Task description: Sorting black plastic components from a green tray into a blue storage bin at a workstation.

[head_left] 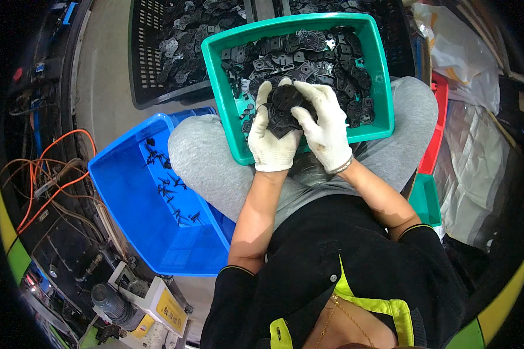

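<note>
A green tray (218,70) full of black plastic parts (308,55) rests on my lap, across my grey-trousered knees. Both hands wear white knit gloves. My left hand (269,139) and my right hand (326,128) meet over the tray's near side, together gripping one flat black plastic part (282,107). The left hand cups it from below and the left; the right hand's fingers press on it from the right.
A blue bin (128,198) with several small black plastic scraps stands on the floor at my left. A black slotted crate (145,52) of more black parts sits beyond the tray. Orange cables (46,180) and machinery lie far left; red and green bins and plastic sheeting at right.
</note>
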Action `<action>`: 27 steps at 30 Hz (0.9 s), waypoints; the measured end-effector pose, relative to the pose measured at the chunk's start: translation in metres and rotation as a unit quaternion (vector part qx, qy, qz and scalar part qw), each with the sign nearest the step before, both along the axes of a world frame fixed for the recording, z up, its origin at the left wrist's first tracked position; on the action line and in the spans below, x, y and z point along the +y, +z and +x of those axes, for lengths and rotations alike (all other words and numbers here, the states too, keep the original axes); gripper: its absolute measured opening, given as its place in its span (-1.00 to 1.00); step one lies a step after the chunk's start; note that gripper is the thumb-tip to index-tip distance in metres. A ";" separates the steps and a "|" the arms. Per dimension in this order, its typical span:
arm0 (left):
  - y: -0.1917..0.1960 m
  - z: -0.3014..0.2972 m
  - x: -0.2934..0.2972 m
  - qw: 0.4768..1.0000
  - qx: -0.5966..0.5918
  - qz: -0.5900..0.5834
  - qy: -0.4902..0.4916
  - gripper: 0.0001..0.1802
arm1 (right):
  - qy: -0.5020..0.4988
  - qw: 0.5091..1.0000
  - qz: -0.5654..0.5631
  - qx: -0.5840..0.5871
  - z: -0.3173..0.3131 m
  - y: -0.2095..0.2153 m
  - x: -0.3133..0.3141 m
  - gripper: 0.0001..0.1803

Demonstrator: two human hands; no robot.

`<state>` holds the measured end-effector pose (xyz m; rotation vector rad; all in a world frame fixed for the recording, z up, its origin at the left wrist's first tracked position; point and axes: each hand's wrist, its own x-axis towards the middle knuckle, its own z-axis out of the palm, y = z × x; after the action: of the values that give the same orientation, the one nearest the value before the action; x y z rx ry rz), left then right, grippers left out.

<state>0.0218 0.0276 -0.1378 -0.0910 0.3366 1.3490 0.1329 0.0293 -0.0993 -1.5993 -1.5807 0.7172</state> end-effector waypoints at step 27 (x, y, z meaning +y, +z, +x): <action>-0.002 0.004 0.002 0.998 0.037 0.050 -0.007 -0.46 | 0.065 0.966 0.100 -0.230 -0.002 -0.011 -0.001 -0.22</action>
<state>0.0254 0.0300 -0.1400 0.0445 0.3313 1.3545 0.1311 0.0279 -0.1107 -1.5941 -2.0343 0.2436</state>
